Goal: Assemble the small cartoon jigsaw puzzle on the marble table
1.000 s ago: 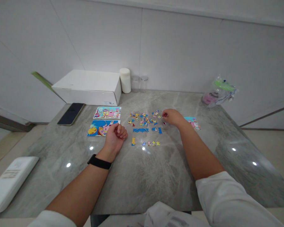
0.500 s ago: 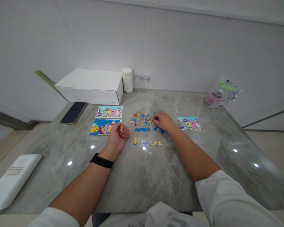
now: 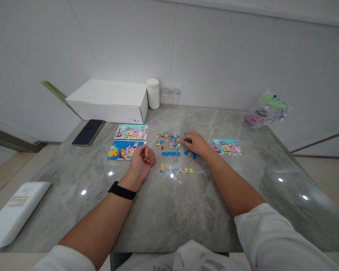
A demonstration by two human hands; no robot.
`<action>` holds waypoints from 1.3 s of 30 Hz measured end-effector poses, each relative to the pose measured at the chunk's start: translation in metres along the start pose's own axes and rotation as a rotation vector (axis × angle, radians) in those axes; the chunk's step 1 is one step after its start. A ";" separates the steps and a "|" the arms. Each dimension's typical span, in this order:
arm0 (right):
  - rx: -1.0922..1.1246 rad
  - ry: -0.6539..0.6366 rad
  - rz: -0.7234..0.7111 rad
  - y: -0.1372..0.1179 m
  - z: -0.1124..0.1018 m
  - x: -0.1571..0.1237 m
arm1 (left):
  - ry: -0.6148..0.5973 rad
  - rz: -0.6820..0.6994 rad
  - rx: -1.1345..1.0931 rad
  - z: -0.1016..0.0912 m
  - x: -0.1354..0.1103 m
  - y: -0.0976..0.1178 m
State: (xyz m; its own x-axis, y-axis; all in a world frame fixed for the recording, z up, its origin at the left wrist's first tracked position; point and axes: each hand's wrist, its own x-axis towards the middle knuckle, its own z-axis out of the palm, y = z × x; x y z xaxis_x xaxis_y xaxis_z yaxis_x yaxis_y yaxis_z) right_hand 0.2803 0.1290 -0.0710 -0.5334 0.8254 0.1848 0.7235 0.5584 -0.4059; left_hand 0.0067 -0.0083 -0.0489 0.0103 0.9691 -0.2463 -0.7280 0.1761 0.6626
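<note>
My left hand (image 3: pixel 142 159) rests on its side on the table with curled fingers and nothing visible in them. It covers the right edge of a blue picture card (image 3: pixel 121 149). My right hand (image 3: pixel 196 143) pinches a small puzzle piece (image 3: pixel 188 140), mostly hidden by the fingers, at the right of a loose cluster of puzzle pieces (image 3: pixel 173 137). Below the cluster lies a joined blue strip of pieces (image 3: pixel 171 154). More blue pieces (image 3: pixel 190 154) lie under the right wrist. Nearer me, a yellow piece (image 3: pixel 162 167) and several single pieces (image 3: pixel 180 170) form a row.
A second picture card (image 3: pixel 132 131) lies above the blue one, another card (image 3: pixel 228 147) to the right. Behind stand a white box (image 3: pixel 107 98), a white bottle (image 3: pixel 153 94) and two glass jars (image 3: pixel 170 98). A phone (image 3: pixel 88 133), a white device (image 3: pixel 19 210) and a plastic bag (image 3: pixel 267 109) flank them.
My right hand stays by the cluster; its fingers have shifted slightly, and a dark bit of a piece now shows between them. My left hand has not moved. The view has tilted slightly.
</note>
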 end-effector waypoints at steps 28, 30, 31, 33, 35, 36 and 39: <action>-0.051 -0.015 -0.174 -0.001 0.002 0.000 | 0.014 -0.003 0.001 0.003 -0.001 0.001; -0.047 -0.003 -0.176 -0.005 0.002 0.000 | 0.012 -0.004 0.003 0.003 -0.002 0.001; -0.042 -0.008 -0.185 -0.008 0.003 0.000 | 0.013 -0.005 0.005 0.003 -0.002 0.001; -0.033 -0.042 -0.219 -0.015 0.005 -0.001 | 0.021 -0.008 0.009 0.004 -0.002 0.001; -0.034 -0.076 -0.256 -0.020 0.006 -0.001 | 0.033 -0.013 0.012 0.004 -0.002 0.001; -0.038 -0.083 -0.268 -0.021 0.007 -0.001 | 0.036 -0.015 0.011 0.005 -0.002 0.001; -0.048 -0.070 -0.263 -0.019 0.008 -0.002 | 0.034 -0.014 0.002 0.005 -0.002 0.001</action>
State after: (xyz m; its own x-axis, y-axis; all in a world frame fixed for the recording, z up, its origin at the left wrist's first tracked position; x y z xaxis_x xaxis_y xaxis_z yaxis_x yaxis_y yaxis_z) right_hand 0.2638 0.1165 -0.0710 -0.7336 0.6445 0.2153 0.5748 0.7576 -0.3093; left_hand 0.0092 -0.0089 -0.0441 -0.0032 0.9601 -0.2795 -0.7267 0.1898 0.6603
